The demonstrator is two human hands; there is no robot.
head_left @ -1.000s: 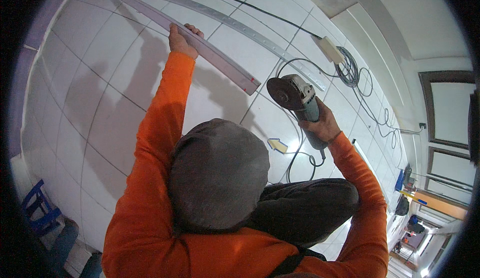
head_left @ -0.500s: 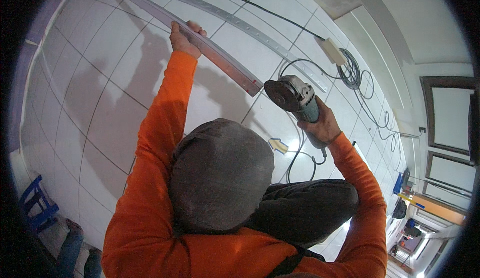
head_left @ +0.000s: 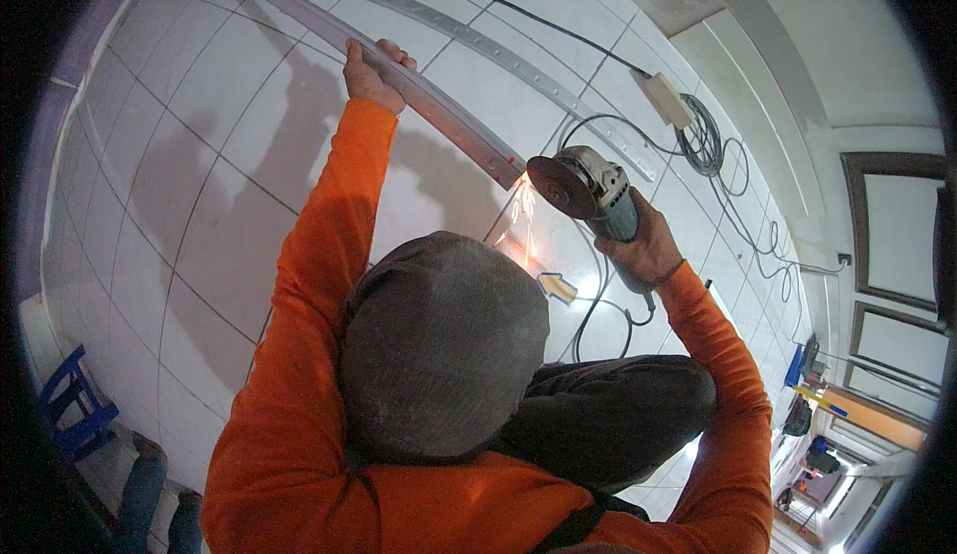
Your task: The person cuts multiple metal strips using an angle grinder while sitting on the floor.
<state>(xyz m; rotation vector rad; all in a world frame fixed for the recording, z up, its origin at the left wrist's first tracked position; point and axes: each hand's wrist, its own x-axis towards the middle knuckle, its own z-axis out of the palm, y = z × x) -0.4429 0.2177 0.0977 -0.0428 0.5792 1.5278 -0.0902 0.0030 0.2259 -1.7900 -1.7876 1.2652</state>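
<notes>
My left hand (head_left: 375, 73) is closed around a long, pale metal profile (head_left: 439, 111), holding it up off the tiles at a slant. In my right hand (head_left: 646, 239) is an angle grinder (head_left: 610, 195), gripped by its body, with its dark disc (head_left: 558, 187) turned toward the profile's near end. Disc and metal meet there, and bright sparks (head_left: 524, 210) spray downward from the contact. The fingers of my left hand are partly hidden behind the profile.
A perforated metal strip (head_left: 478, 44) lies on the tiled floor beyond the profile. To the right are a power strip (head_left: 668, 101), a coiled grey cable (head_left: 703, 145) and the grinder's looping cord (head_left: 628, 340). A blue plastic stool (head_left: 78, 410) and another person's legs (head_left: 140, 499) appear at lower left.
Sparks have appeared where the disc meets the profile's end; none showed before. Both hands keep their grips and have barely shifted.
</notes>
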